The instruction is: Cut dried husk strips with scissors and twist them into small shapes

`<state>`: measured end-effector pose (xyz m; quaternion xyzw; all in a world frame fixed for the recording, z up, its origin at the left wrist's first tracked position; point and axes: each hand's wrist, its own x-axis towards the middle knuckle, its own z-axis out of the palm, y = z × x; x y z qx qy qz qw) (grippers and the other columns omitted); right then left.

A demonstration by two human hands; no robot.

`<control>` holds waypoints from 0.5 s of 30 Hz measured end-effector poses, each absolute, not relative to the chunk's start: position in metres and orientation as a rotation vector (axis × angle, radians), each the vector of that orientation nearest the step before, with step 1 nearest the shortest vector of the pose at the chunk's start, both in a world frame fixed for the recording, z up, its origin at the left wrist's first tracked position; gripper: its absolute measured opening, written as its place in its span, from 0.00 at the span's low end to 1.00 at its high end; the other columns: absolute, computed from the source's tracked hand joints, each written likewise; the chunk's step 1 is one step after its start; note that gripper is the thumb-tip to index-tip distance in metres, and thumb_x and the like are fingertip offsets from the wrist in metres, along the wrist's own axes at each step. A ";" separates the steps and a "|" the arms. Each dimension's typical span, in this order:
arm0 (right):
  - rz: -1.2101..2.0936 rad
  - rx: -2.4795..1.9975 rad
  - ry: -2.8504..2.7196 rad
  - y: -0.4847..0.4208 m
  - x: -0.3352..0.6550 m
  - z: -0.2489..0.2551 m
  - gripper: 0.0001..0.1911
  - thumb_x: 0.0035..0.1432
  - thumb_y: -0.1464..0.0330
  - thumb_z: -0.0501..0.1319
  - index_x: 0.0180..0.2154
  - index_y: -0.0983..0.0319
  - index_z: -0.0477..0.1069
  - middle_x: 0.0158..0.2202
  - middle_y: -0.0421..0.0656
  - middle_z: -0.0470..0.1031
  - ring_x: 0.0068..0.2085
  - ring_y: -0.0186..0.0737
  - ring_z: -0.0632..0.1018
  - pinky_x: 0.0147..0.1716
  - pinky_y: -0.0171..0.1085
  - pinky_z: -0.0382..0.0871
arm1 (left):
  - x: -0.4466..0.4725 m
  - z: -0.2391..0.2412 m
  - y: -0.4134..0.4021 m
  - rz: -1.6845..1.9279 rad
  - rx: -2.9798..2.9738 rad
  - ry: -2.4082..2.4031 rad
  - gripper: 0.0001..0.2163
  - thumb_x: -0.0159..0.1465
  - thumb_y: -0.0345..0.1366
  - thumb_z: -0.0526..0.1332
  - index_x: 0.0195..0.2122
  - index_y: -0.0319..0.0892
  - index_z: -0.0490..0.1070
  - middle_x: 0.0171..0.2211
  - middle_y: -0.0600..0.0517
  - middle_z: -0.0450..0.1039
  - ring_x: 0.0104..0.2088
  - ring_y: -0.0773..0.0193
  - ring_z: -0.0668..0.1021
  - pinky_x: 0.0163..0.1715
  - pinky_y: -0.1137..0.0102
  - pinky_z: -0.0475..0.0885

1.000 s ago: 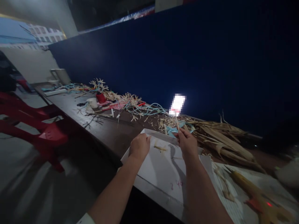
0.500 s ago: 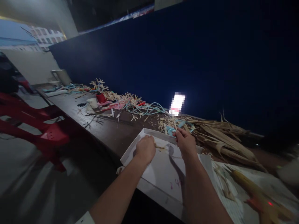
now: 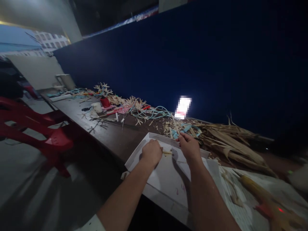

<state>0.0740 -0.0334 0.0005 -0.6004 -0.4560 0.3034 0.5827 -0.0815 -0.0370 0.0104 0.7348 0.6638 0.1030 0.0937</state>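
Note:
My left hand is closed, knuckles up, over a shallow white cardboard box lid; what its fingers hold, if anything, is hidden. Just right of it, a short pale strip lies on the white surface inside the lid. My right hand is above the lid's far edge, pinching a thin, pale stick that points up and slightly left. Handwritten reddish marks show on the white surface between my forearms.
A yellow hot glue gun with a red light lies at right on printed paper. Dried husks, plant scraps and light-blue cords line the back. A glowing, pixelated screen leans there. Left are a red thread spool and a red chair.
The stick in my right hand now tilts further left, and that hand has shifted slightly left. My left hand has moved a little right and stays closed.

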 end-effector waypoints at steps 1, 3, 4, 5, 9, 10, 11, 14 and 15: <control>0.703 -1.405 -1.071 -0.034 0.074 0.001 0.20 0.49 0.61 0.58 0.41 0.64 0.75 0.24 0.41 0.73 0.20 0.33 0.67 0.21 0.33 0.61 | -0.082 0.010 -0.036 0.302 2.173 1.971 0.13 0.58 0.41 0.56 0.38 0.37 0.72 0.41 0.41 0.72 0.41 0.56 0.75 0.40 0.67 0.67; 0.703 -1.408 -1.086 -0.035 0.073 0.002 0.19 0.49 0.61 0.57 0.41 0.64 0.75 0.24 0.41 0.72 0.20 0.33 0.67 0.21 0.33 0.61 | -0.083 0.009 -0.033 0.303 2.160 1.967 0.11 0.58 0.39 0.56 0.36 0.39 0.73 0.39 0.42 0.74 0.40 0.56 0.76 0.38 0.68 0.68; 0.705 -1.408 -1.092 -0.035 0.073 0.003 0.19 0.50 0.61 0.57 0.41 0.64 0.75 0.24 0.41 0.72 0.20 0.33 0.67 0.21 0.33 0.61 | -0.084 0.008 -0.031 0.304 2.155 1.959 0.11 0.58 0.38 0.56 0.35 0.39 0.73 0.39 0.43 0.74 0.39 0.57 0.76 0.38 0.68 0.68; 0.706 -1.407 -1.098 -0.035 0.072 0.004 0.19 0.50 0.61 0.57 0.41 0.64 0.75 0.24 0.41 0.72 0.20 0.33 0.66 0.20 0.33 0.60 | -0.085 0.007 -0.030 0.309 2.149 1.951 0.10 0.57 0.38 0.56 0.34 0.40 0.74 0.38 0.43 0.74 0.39 0.57 0.76 0.37 0.68 0.68; 0.716 -1.405 -1.104 -0.037 0.070 0.006 0.20 0.50 0.61 0.57 0.41 0.65 0.75 0.24 0.41 0.72 0.20 0.33 0.66 0.20 0.33 0.61 | -0.088 0.006 -0.029 0.328 2.126 1.938 0.09 0.57 0.36 0.56 0.33 0.40 0.74 0.37 0.44 0.75 0.38 0.59 0.76 0.37 0.70 0.68; 0.721 -1.402 -1.105 -0.037 0.070 0.006 0.20 0.50 0.61 0.56 0.41 0.65 0.75 0.24 0.41 0.72 0.20 0.33 0.66 0.20 0.33 0.61 | -0.088 0.006 -0.030 0.335 2.124 1.934 0.09 0.57 0.35 0.56 0.33 0.40 0.75 0.37 0.44 0.75 0.38 0.59 0.76 0.37 0.70 0.68; 0.728 -1.397 -1.107 -0.037 0.070 0.006 0.20 0.50 0.61 0.56 0.41 0.65 0.75 0.24 0.41 0.72 0.20 0.33 0.66 0.20 0.33 0.61 | -0.088 0.006 -0.030 0.345 2.124 1.932 0.09 0.57 0.35 0.56 0.33 0.40 0.74 0.37 0.44 0.75 0.37 0.59 0.76 0.37 0.70 0.68; 0.748 -1.383 -1.116 -0.036 0.070 0.004 0.20 0.50 0.61 0.56 0.41 0.65 0.75 0.24 0.41 0.72 0.19 0.32 0.66 0.20 0.32 0.61 | -0.090 0.004 -0.032 0.409 2.128 1.941 0.10 0.58 0.35 0.54 0.33 0.41 0.74 0.38 0.45 0.75 0.37 0.60 0.76 0.37 0.70 0.67; 0.754 -1.381 -1.118 -0.035 0.070 0.004 0.20 0.50 0.60 0.56 0.41 0.65 0.75 0.23 0.41 0.72 0.19 0.32 0.67 0.20 0.32 0.60 | -0.091 0.004 -0.033 0.436 2.137 1.952 0.10 0.58 0.35 0.54 0.34 0.41 0.74 0.38 0.46 0.75 0.38 0.61 0.76 0.38 0.70 0.67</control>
